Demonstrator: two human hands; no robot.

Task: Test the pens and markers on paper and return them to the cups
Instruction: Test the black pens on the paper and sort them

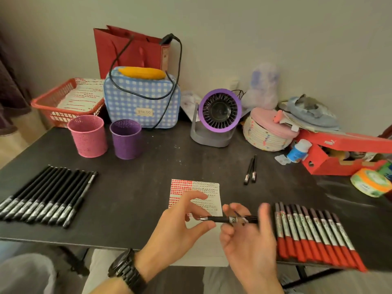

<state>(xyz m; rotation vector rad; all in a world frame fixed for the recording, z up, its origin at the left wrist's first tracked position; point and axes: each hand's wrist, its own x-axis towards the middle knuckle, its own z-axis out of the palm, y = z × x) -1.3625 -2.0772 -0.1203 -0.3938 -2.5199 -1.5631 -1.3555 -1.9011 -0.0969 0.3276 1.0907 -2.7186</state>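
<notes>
A black pen lies crosswise above the table's front edge, held between both hands. My left hand pinches its tip end with thumb and finger. My right hand holds the barrel, fingers curled, blurred. Under them lies a scribbled paper with red and black marks. A row of several black pens lies at the left. Several red-ended markers lie in a row at the right. A pink cup and a purple cup stand at the back left.
Two black pens lie apart right of centre. At the back stand a red basket, a checked bag, a purple fan, a woven box and a red shoebox. Tape rolls sit far right.
</notes>
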